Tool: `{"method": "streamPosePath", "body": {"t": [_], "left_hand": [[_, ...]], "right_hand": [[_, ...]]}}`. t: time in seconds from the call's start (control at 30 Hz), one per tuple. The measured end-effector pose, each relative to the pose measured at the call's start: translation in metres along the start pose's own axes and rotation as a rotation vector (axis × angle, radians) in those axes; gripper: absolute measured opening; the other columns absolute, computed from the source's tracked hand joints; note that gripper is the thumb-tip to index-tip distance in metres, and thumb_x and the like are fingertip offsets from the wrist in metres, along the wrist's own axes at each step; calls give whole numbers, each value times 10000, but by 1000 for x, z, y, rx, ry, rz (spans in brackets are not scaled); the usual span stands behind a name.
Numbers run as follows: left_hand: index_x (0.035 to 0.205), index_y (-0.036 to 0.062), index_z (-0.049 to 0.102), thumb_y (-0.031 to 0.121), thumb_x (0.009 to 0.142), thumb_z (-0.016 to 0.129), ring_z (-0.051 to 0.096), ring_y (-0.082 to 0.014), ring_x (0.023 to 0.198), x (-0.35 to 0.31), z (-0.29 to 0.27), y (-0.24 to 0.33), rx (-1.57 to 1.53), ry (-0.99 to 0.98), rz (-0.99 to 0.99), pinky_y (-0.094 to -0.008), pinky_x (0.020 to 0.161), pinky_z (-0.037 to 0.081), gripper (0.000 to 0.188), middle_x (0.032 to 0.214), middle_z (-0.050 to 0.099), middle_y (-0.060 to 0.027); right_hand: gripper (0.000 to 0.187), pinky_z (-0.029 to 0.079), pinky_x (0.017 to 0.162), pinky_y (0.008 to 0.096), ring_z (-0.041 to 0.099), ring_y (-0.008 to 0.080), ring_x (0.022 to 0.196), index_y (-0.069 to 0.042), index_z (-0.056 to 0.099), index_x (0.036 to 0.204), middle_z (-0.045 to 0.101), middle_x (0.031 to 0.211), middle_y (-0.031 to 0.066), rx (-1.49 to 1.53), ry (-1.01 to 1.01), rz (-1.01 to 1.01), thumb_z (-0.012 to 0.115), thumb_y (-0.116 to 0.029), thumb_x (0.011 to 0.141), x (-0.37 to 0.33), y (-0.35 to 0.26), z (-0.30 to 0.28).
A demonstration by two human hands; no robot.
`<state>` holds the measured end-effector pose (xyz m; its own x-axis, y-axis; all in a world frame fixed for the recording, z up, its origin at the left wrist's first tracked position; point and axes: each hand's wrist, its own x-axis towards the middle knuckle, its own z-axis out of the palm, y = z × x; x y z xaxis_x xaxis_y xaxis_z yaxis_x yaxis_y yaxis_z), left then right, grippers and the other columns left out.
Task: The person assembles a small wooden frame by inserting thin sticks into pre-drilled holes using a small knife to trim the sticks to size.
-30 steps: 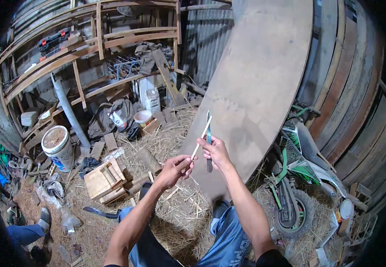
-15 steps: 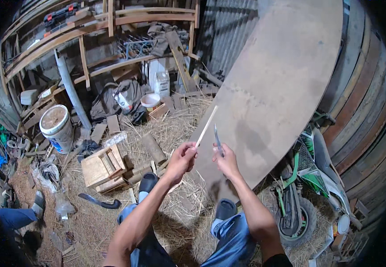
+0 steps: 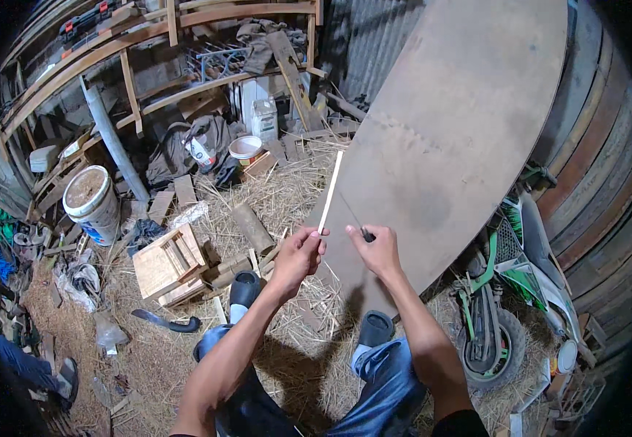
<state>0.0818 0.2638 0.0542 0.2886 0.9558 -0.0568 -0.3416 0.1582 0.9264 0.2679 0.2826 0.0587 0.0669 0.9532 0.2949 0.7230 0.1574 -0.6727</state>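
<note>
My left hand (image 3: 297, 261) is closed around the lower end of a thin, pale wooden stick (image 3: 332, 191), which points up and away from me. In my right hand (image 3: 377, 251), a short way to the right, is a knife (image 3: 353, 213) with a dark handle. The knife's blade shows as a narrow dark line slanting up and left, apart from the stick. Behind both hands leans a large brown board (image 3: 461, 109); the blade is seen against it.
Straw covers the floor around my feet. A wooden box (image 3: 170, 264) and a curved dark-handled blade (image 3: 164, 320) lie at left, with a white bucket (image 3: 91, 197) beyond. A green-and-white motorbike (image 3: 501, 291) stands at right. Another person's leg (image 3: 35, 368) shows at lower left.
The knife has turned, so its bright blade now appears thin and dark. My right hand has shifted slightly right, and the stick stands more upright. The other person's foot has moved lower.
</note>
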Motion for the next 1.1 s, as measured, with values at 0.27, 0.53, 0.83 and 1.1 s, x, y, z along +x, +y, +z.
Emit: {"method": "streamPosePath", "body": {"t": [0.27, 0.53, 0.83, 1.1], "left_hand": [[1093, 33, 548, 201, 959, 451, 346, -35, 506, -4, 11, -9, 193, -94, -21, -205, 442, 278, 236, 671, 469, 29], [962, 43, 592, 198, 951, 461, 324, -34, 516, -7, 11, -25, 413, -56, 98, -216, 448, 253, 203, 644, 407, 61], [923, 91, 549, 269, 951, 493, 279, -25, 438, -14, 12, -25, 53, -123, -113, -216, 397, 189, 189, 611, 391, 78], [914, 97, 496, 281, 970, 449, 260, -25, 450, -13, 9, -15, -75, -122, -196, -190, 386, 185, 197, 620, 373, 73]], "right_hand": [[218, 473, 556, 431, 596, 364, 567, -53, 657, 670, 575, 577, 186, -135, 36, -171, 683, -266, 704, -10, 2, 6], [212, 493, 561, 434, 617, 351, 567, -63, 681, 676, 590, 577, 194, -300, -7, -348, 722, -271, 669, -10, 0, 12], [107, 511, 559, 436, 641, 333, 577, -61, 668, 658, 614, 594, 181, -465, 61, -306, 584, -120, 688, -9, 13, 24], [103, 521, 550, 424, 648, 319, 575, -50, 653, 657, 641, 647, 172, -595, 124, -266, 570, -103, 687, 0, 23, 21]]}}
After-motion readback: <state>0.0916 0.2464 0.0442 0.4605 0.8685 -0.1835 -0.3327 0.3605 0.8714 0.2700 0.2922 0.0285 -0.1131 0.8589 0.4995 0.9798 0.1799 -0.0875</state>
